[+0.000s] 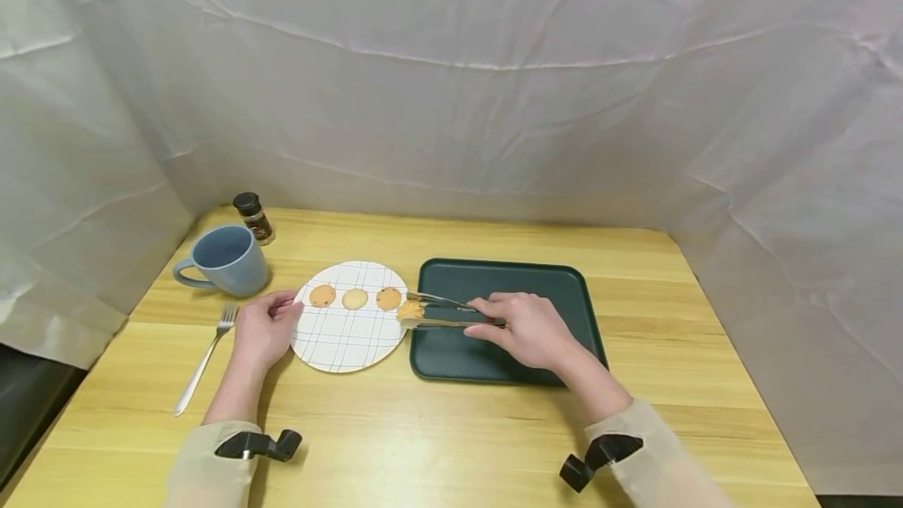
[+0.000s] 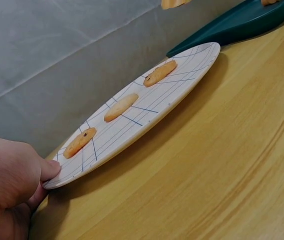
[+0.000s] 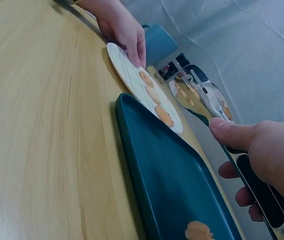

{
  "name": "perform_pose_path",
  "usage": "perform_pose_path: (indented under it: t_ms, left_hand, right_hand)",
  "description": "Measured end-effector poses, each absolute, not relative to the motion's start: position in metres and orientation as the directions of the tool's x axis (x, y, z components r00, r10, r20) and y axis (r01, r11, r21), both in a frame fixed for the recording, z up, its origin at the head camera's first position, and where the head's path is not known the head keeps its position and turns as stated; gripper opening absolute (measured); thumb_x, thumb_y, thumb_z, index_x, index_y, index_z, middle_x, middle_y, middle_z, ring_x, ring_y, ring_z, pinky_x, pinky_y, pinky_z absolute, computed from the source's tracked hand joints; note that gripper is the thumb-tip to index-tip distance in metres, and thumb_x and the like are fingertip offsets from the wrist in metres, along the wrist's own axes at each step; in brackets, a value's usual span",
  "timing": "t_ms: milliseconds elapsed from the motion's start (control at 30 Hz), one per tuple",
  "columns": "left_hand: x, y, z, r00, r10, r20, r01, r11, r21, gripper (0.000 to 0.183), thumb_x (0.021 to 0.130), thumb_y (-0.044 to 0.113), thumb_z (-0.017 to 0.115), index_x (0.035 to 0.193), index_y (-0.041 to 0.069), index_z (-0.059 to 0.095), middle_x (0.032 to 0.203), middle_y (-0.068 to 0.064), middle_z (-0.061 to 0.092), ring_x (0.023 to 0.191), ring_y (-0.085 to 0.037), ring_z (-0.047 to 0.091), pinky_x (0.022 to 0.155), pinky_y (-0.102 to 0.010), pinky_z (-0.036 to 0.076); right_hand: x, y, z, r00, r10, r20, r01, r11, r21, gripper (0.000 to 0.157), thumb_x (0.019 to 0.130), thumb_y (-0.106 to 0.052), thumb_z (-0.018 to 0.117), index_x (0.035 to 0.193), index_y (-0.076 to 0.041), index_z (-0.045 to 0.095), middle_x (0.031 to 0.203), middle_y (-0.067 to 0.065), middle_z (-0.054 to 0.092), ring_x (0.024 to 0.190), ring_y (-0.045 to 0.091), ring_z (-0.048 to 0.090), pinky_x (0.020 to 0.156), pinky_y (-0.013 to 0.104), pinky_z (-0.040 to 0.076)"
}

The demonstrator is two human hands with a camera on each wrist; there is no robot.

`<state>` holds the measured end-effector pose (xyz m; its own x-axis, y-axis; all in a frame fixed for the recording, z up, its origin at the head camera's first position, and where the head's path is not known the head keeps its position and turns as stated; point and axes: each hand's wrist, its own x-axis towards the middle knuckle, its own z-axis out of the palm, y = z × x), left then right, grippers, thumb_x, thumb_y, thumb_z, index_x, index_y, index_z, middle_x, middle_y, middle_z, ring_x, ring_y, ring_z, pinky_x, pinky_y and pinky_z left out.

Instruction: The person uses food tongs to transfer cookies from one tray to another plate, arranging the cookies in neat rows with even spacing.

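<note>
On a light wood-grain table (image 1: 423, 433), a slim silver metal fork (image 1: 204, 367) lies at far left, just in front of a blue-grey ceramic mug (image 1: 236, 263) with its handle turned left; a small spice jar (image 1: 255, 219) with a black cap stands behind the mug. My left hand (image 1: 264, 328) grasps the left rim of a round white plate (image 1: 346, 339) with thin blue crossing lines, my thumb on top. Across the plate sit three round golden cookies (image 1: 355, 299) in a row, the outer two dark-specked. Near its right rim, a ridged yellow-orange biscuit (image 1: 411, 310) hangs in the tips of silver metal tongs (image 1: 440, 324) with black grips. My right hand (image 1: 525, 328) squeezes those tongs above a dark green rectangular tray (image 1: 494, 363), where another pale-brown biscuit (image 3: 198, 231) shows from my right wrist.
</note>
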<state>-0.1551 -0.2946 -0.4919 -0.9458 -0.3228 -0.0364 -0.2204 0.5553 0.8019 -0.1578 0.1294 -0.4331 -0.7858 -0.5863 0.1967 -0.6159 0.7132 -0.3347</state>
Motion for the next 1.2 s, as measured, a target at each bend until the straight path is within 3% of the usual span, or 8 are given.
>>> perform_pose_path:
  t_ms: [133,367,600,833,1200]
  left_hand:
    - [-0.155,-0.294,-0.494,-0.947,-0.318,-0.041,-0.220,0.551,0.805,0.039,0.107,0.022,0.062,0.138,-0.001,0.066,0.124,-0.020,0.068,0.113,-0.031,0.064,0.094,-0.040,0.050]
    - [-0.157,-0.295,-0.496,-0.949,-0.315,-0.018,-0.203,0.564,0.801,0.038,0.107,0.021,0.063,0.137,-0.001,0.067,0.122,-0.020,0.070,0.111,-0.030,0.065,0.093,-0.040,0.051]
    - [-0.157,-0.296,-0.495,-0.950,-0.312,-0.021,-0.205,0.569,0.796,0.038,0.107,0.021,0.063,0.137,-0.002,0.066,0.123,-0.021,0.069,0.112,-0.032,0.065,0.092,-0.039,0.051]
    - [-0.157,-0.295,-0.494,-0.950,-0.312,-0.014,-0.198,0.567,0.800,0.037,0.106,0.021,0.064,0.136,-0.001,0.067,0.122,-0.020,0.070,0.112,-0.031,0.065,0.092,-0.038,0.052]
    - [-0.155,-0.295,-0.493,-0.948,-0.318,-0.011,-0.198,0.562,0.803,0.038,0.106,0.021,0.064,0.136,-0.002,0.067,0.122,-0.020,0.070,0.111,-0.029,0.066,0.088,-0.030,0.051]
  right_hand:
    - [-0.158,0.122,-0.435,-0.782,-0.596,0.180,-0.619,0.709,-0.337,0.051,0.100,-0.057,0.067,0.137,-0.022,0.074,0.106,-0.004,0.075,0.061,0.000,0.049,0.053,0.027,0.041]
    - [-0.162,0.104,-0.442,-0.779,-0.609,0.152,-0.619,0.707,-0.342,0.052,0.100,-0.055,0.067,0.139,-0.022,0.072,0.109,-0.004,0.075,0.061,0.002,0.051,0.051,0.028,0.040]
    - [-0.163,0.088,-0.449,-0.776,-0.616,0.136,-0.622,0.710,-0.329,0.052,0.100,-0.055,0.067,0.140,-0.023,0.072,0.122,-0.003,0.075,0.070,0.004,0.061,0.059,0.028,0.046]
    - [-0.164,0.083,-0.452,-0.786,-0.608,0.111,-0.605,0.721,-0.338,0.052,0.101,-0.055,0.067,0.141,-0.021,0.071,0.120,-0.002,0.075,0.072,0.010,0.064,0.055,0.030,0.044]
    - [-0.164,0.079,-0.455,-0.786,-0.612,0.088,-0.608,0.738,-0.292,0.052,0.101,-0.056,0.066,0.141,-0.023,0.071,0.129,-0.001,0.073,0.091,0.018,0.073,0.055,0.028,0.045]
